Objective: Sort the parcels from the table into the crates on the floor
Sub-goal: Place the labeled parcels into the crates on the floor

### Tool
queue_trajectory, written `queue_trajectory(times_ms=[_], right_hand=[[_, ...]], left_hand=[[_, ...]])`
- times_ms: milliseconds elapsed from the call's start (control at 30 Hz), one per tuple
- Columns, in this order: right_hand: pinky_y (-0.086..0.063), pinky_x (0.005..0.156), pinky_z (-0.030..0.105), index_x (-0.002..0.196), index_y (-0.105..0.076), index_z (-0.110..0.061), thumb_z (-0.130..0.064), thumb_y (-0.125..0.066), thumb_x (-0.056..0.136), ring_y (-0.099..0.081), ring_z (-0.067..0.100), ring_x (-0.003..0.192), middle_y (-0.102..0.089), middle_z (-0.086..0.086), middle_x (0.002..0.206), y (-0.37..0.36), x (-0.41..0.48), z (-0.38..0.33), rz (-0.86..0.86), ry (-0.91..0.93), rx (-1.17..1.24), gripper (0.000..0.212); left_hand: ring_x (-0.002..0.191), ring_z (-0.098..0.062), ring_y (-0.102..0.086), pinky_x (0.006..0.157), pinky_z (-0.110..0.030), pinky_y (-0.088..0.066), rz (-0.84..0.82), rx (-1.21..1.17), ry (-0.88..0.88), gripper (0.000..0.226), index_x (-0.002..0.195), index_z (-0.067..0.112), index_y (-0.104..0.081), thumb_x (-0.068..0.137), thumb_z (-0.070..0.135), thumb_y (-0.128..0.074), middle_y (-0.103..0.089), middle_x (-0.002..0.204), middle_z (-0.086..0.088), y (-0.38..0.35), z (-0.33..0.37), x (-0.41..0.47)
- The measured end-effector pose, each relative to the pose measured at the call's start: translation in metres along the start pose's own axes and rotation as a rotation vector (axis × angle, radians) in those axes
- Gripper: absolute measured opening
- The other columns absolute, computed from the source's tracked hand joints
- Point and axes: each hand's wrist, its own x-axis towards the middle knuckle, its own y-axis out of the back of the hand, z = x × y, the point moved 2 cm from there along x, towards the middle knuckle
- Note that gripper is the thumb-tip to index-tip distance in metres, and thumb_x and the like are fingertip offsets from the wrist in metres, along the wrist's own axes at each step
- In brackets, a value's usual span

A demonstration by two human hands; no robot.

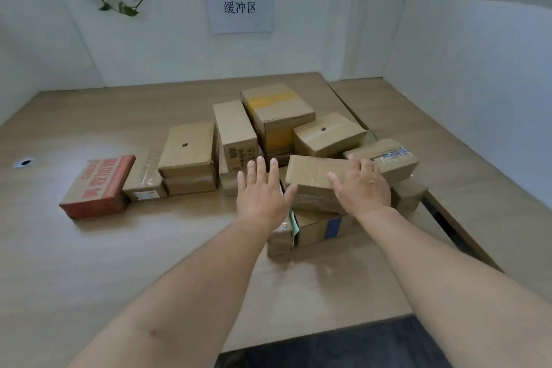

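A person's two bare forearms reach forward over a pale wooden table (pixel 89 248) toward a heap of brown cardboard parcels.

The left hand (pixel 263 194) is spread wide, its fingers (pixel 260 167) straight and holding nothing. Just to the right of its thumb is the near left end of a long flat parcel (pixel 310 176), which lies on top of the heap. Whether the thumb touches it cannot be told.

The right hand (pixel 363 188) rests palm down on the top of that same parcel, toward its right end. Its fingers are laid forward and its thumb is held out to the side, with no visible curl around an edge.

Directly under both palms sits a lower parcel with a blue patch (pixel 316 227). Beyond the fingertips stand several more boxes, among them a parcel with yellow tape (pixel 276 107). Well to the left of the left hand's little finger lies a red-printed parcel (pixel 97 187). No crates are in view.

The long parcel looks like stiff corrugated card, creased on its top. It is probably light and not slippery, though its weight cannot be judged. Its length suggests holding it with one hand at each short end, palms pressing inward, and lifting it level so the boxes beneath are not dragged along.
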Motion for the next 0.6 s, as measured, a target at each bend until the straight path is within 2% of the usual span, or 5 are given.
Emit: queue_trajectory(times_ms=[200,300,367,500,600], right_hand=[[-0.041,0.073,0.038,0.128,-0.042,-0.010,-0.052,-0.039,0.096,-0.056,0.030,0.106,-0.057,0.012,0.121,-0.013,0.006,0.012,-0.178,-0.119,0.158,0.053],[-0.042,0.079,0.041,0.134,-0.037,-0.010,-0.048,-0.037,0.098,-0.054,0.034,0.110,-0.056,0.015,0.124,-0.017,0.008,0.012,-0.244,-0.124,0.215,0.053],[-0.043,0.086,0.042,0.140,-0.030,-0.008,-0.046,-0.035,0.099,-0.052,0.035,0.114,-0.054,0.017,0.128,-0.019,0.010,0.011,-0.297,-0.153,0.284,0.056],[-0.042,0.089,0.042,0.146,-0.023,-0.009,-0.042,-0.037,0.099,-0.049,0.034,0.118,-0.050,0.017,0.133,-0.020,0.012,0.008,-0.361,-0.191,0.402,0.058],[-0.042,0.081,0.038,0.146,-0.023,-0.013,-0.040,-0.041,0.097,-0.050,0.031,0.115,-0.050,0.014,0.133,-0.019,0.012,0.004,-0.349,-0.157,0.453,0.058]], left_hand=[[0.149,-0.024,-0.001,0.119,-0.041,-0.006,-0.048,-0.273,-0.004,0.068,0.154,0.015,0.003,0.101,0.050,-0.022,0.000,0.162,-0.007,-0.005,0.024,0.025],[0.138,-0.030,-0.034,0.109,-0.042,-0.033,-0.171,-0.464,0.096,0.064,0.154,0.010,-0.003,0.103,0.039,-0.030,-0.026,0.156,-0.013,-0.005,0.033,0.030],[0.123,-0.036,-0.050,0.097,-0.043,-0.042,-0.185,-0.493,0.132,0.059,0.151,0.007,-0.013,0.102,0.035,-0.033,-0.047,0.141,-0.021,-0.002,0.036,0.032],[0.125,-0.031,-0.048,0.096,-0.039,-0.044,-0.199,-0.598,0.197,0.061,0.153,0.013,-0.013,0.102,0.034,-0.038,-0.041,0.147,-0.014,0.001,0.033,0.032],[0.113,-0.022,-0.051,0.079,-0.028,-0.042,-0.162,-0.717,0.201,0.056,0.150,0.018,-0.024,0.099,0.027,-0.045,-0.046,0.142,-0.006,0.003,0.025,0.029]])
